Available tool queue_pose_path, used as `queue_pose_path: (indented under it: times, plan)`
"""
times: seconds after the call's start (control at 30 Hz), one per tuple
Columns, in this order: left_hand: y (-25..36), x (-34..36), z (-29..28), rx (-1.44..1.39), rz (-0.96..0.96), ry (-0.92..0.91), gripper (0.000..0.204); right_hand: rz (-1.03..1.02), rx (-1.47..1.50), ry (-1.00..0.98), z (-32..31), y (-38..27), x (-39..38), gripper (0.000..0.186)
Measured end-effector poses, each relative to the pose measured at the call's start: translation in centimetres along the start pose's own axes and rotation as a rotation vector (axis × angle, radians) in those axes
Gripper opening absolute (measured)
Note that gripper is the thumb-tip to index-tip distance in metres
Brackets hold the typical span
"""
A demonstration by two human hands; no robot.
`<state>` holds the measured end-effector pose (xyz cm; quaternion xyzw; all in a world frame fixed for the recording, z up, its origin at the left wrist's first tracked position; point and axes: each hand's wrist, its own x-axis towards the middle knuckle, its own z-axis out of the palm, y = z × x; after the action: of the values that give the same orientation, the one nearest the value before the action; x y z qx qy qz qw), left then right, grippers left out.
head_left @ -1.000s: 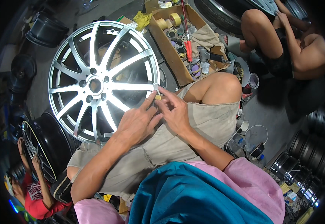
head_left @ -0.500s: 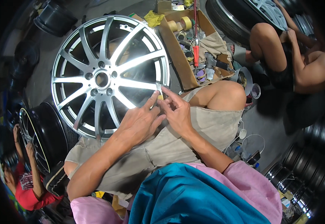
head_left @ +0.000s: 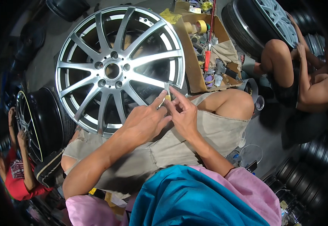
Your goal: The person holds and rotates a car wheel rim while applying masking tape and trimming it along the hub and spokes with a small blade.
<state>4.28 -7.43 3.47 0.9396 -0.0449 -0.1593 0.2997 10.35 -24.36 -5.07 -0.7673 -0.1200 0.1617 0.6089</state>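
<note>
Over the lap, at the near rim of the wheel: both hands are meeting on one small item.
Left hand: fingers are pinching closed on a small yellowish piece, index finger pointing up toward the rim.
Right hand: fingertips are closing on the same piece from the other side, touching the left hand's fingers.
Small piece: sitting between both sets of fingertips, just at the lower right edge of the silver alloy wheel; too small to tell what it is. A thin pale strip is sticking up from it.
Wheel: lying flat on the floor, multi-spoke, face up, touching the knees.
Cardboard box: standing just beside the wheel's right edge, holding tape rolls, a red-handled tool and cloth.
Tyre: leaning at the wheel's left edge.
Other people: one is sitting at the far right, one in red at the lower left, both well apart from the hands.
</note>
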Motion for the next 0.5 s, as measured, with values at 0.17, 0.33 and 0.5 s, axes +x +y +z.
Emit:
queue_pose_path:
  times: [0.17,0.33,0.5]
  plan:
    - [-0.7,-0.3,-0.2,-0.019,-0.015,0.095,0.029,-0.021,-0.031,-0.041,0.6,-0.5,0.9,0.047]
    - [-1.6,-0.9,-1.1,-0.071,-0.023,0.133,0.028,-0.026,-0.060,-0.092,1.5,-1.3,1.7,0.048]
    - [-2.7,-1.4,-2.2,-0.113,-0.061,0.141,0.026,-0.038,-0.069,-0.118,2.9,-1.7,2.7,0.046]
